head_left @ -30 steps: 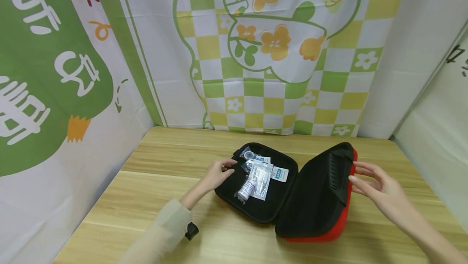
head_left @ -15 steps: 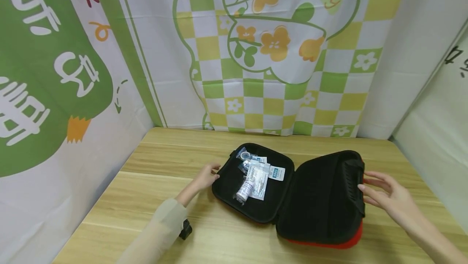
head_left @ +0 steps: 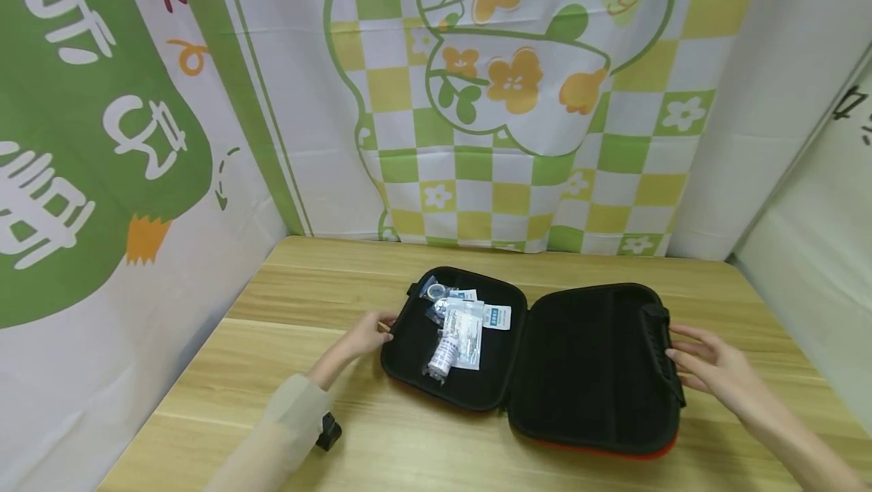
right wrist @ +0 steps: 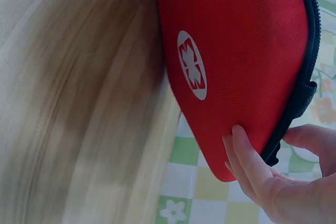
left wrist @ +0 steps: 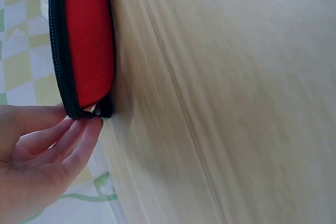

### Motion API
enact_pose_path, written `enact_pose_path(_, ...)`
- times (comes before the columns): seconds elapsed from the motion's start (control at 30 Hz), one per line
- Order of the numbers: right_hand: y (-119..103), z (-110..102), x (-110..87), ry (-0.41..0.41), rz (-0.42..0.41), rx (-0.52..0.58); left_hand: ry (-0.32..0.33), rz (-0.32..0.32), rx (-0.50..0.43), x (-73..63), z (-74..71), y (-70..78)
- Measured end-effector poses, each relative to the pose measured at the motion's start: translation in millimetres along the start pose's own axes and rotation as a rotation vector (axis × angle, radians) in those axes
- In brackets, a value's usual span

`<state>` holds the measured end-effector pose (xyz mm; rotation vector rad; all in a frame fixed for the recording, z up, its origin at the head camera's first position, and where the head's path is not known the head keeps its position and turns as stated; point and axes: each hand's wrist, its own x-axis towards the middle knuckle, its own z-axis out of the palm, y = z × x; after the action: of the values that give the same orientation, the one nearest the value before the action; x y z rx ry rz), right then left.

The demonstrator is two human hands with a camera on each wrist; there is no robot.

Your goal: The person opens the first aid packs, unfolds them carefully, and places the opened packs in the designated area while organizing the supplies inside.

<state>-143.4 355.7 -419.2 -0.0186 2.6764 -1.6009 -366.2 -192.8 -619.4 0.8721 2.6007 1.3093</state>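
A first-aid case [head_left: 593,378], red outside with a black lining, lies spread open on the table. In its left half are a wrapped white roll [head_left: 444,356], a clear packet [head_left: 468,333], a small white-and-blue sachet [head_left: 499,317] and a ring-shaped item in clear wrap [head_left: 434,292]. My left hand [head_left: 365,334] pinches the case's left rim; the left wrist view shows its fingertips [left wrist: 94,124] at the zipper edge. At the right, my right hand [head_left: 715,362] holds the lid beside its black handle [head_left: 661,348], fingers [right wrist: 245,153] against the red shell, thumb at the rim.
The wooden table [head_left: 272,288] extends around the case. Patterned cloth [head_left: 490,197] hangs along its back edge, and more cloth [head_left: 204,250] closes off the left. A black device [head_left: 329,431] sits at my left wrist.
The lid has swung down to the right, with my right hand on it. The whole case has slid a little left. My left hand has moved left, from over the contents to the rim.
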Motion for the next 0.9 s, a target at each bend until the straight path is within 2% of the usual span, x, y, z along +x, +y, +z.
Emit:
enact_pose_path(0.03,-10,2,-3.0,-0.009,-0.009,-0.013,0.000,0.019,-0.003,-1.4,0.3,-7.8)
enact_pose_path(0.07,-20,5,-5.7,-0.010,-0.008,-0.021,-0.004,0.004,-0.002,-3.2,-1.2,-8.3)
enact_pose_path(0.1,-27,7,-7.9,-0.018,-0.015,-0.024,-0.008,0.029,-0.006,-6.8,-3.9,-5.4)
enact_pose_path(0.13,-33,9,-9.3,-0.018,-0.011,-0.028,-0.020,0.011,-0.012,-11.5,-8.4,6.0)
enact_pose_path(0.17,-38,11,-10.3,-0.021,-0.006,-0.030,-0.029,0.027,-0.020,-17.3,-13.1,18.3)
enact_pose_path(0.23,-42,14,-10.4,-0.038,0.004,-0.027,-0.043,-0.009,-0.018,-30.9,-24.8,64.8)
enact_pose_path(0.33,-41,16,-6.8,-0.075,0.009,-0.018,-0.051,-0.100,-0.021,-51.5,-41.2,137.0)
enact_pose_path(0.37,-39,16,-4.8,-0.087,0.013,-0.017,-0.046,-0.113,-0.011,-56.6,-44.4,152.0)
enact_pose_path(0.4,-37,16,-2.8,-0.097,0.018,-0.012,-0.046,-0.170,0.000,-61.6,-47.9,170.7)
enact_pose_path(0.43,-35,17,-1.0,-0.109,0.025,-0.013,-0.044,-0.184,0.018,-65.4,-49.6,179.1)
enact_pose_path(0.5,-32,18,2.6,-0.124,0.037,-0.012,-0.039,-0.218,0.045,-71.5,-52.3,190.8)
enact_pose_path(0.6,-28,21,6.5,-0.151,0.058,0.001,-0.024,-0.265,0.050,-78.5,-54.4,196.2)
enact_pose_path(0.9,-17,35,12.1,-0.192,0.080,0.025,0.013,-0.312,0.002,-95.0,-58.4,191.1)
